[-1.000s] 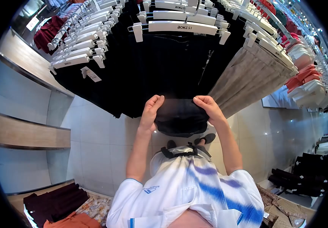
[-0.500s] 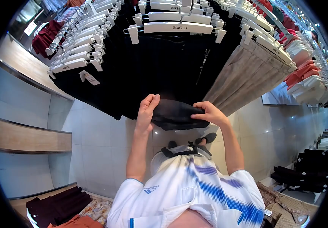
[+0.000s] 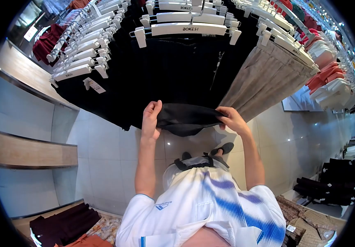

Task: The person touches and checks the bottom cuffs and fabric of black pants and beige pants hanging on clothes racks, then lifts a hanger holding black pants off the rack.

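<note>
Black fabric (image 3: 189, 119) stretches between my two hands at the lower end of the hanging black garment (image 3: 177, 74). My left hand (image 3: 151, 119) is closed on the fabric's left edge, thumb up. At the right edge my right hand (image 3: 231, 119) pinches the fabric between thumb and fingers. Above, the black garment hangs from a white hanger (image 3: 189, 28) marked BOKESI, with a silvery strip on its right side. Beige trousers (image 3: 268, 78) hang just to the right.
White hangers (image 3: 74, 72) with black garments fill the rack at the left. Wooden shelving (image 3: 31, 148) stands at the far left. Folded dark clothes (image 3: 64, 224) lie at the lower left, black ones (image 3: 329, 187) at the right. Tiled floor (image 3: 103, 168) shows below.
The fabric has become narrower from top to bottom and wider between my hands. My left hand has moved left; my right hand shifted its grip and moved slightly right. The rack appears slightly further left.
</note>
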{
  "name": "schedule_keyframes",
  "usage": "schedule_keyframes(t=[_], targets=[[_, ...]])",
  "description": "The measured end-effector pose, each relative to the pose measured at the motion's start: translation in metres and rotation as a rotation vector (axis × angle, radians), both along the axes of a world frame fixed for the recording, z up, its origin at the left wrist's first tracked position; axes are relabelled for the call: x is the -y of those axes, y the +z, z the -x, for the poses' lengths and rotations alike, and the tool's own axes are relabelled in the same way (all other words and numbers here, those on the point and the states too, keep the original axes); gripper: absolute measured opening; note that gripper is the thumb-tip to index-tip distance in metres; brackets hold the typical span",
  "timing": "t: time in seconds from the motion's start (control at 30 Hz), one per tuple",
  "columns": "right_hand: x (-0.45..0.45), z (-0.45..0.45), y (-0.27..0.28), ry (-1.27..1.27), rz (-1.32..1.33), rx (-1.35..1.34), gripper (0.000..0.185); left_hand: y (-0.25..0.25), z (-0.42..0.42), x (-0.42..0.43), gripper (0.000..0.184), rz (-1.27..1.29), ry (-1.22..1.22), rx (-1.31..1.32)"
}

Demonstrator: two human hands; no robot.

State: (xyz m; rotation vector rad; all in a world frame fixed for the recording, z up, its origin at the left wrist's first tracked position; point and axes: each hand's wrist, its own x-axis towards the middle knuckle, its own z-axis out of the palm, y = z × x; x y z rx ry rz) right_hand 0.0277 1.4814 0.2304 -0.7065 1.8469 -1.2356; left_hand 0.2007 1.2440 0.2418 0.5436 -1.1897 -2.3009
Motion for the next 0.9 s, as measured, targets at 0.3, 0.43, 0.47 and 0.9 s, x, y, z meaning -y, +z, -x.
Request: schedule_keyframes(t=[0.3,0.43,0.47,0.9], targets=[[0.001,-0.011,-0.016,-0.086,0.502,0.531,0.028,-0.018,-0.007,0.003,0.021,0.014,0.054,0.044],[0.008,-0.027,-0.026,-0.235,0.799,0.972,0.039,-0.017,-0.007,-0.003,0.021,-0.029,0.078,0.06],[0.008,-0.029,-0.036,-0.239,0.8,0.973,0.039,-0.019,-0.007,-0.004,0.021,-0.029,0.074,0.062],[0.02,-0.061,-0.09,-0.468,0.448,1.074,0.033,-0.048,-0.005,-0.034,0.016,-0.27,0.236,0.228]])
